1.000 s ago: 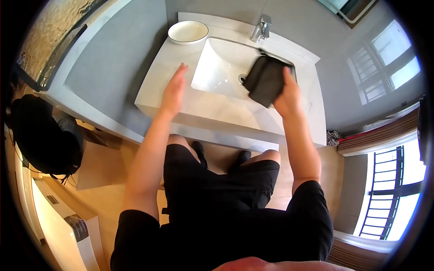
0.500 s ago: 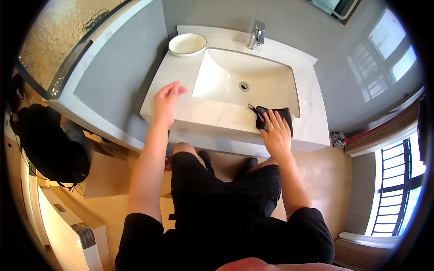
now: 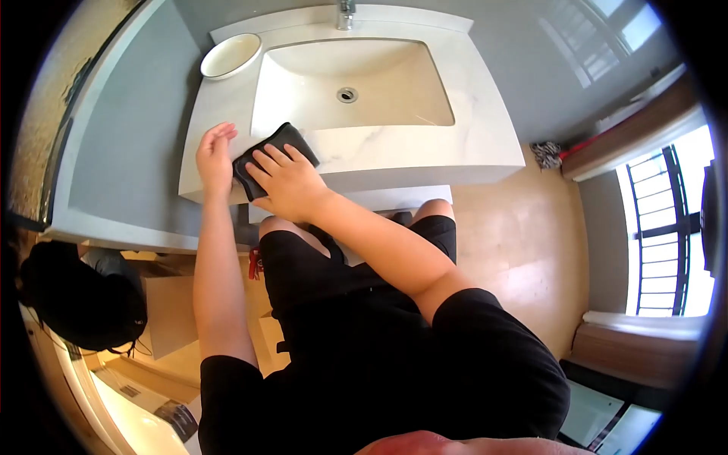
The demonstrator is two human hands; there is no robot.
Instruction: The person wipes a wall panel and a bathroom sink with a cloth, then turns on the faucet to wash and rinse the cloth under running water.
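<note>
A folded black cloth [image 3: 283,142] with a stitched border lies on the white counter [image 3: 371,148], at the front left corner of the basin. My right hand [image 3: 290,182] presses on top of it, palm down, fingers spread and stretched across the fabric. My left hand [image 3: 216,159] is at the counter's left front, just beside the cloth; its fingers are loosely bent and nothing shows in them. Whether it touches the counter I cannot tell. The white basin [image 3: 356,68] with its metal drain [image 3: 347,95] lies beyond both hands.
A white oval dish [image 3: 231,56] stands at the back left of the counter. The chrome faucet [image 3: 346,15] is behind the basin. A grey partition [image 3: 136,144] borders the left side. At lower left are a black bag-like bundle [image 3: 80,296] and a cardboard box [image 3: 171,315]. A barred window [image 3: 660,235] is at right.
My right hand has slid the black cloth from the right front of the counter to the left, close to my left hand. My left hand's fingers have loosened. The view has shifted.
</note>
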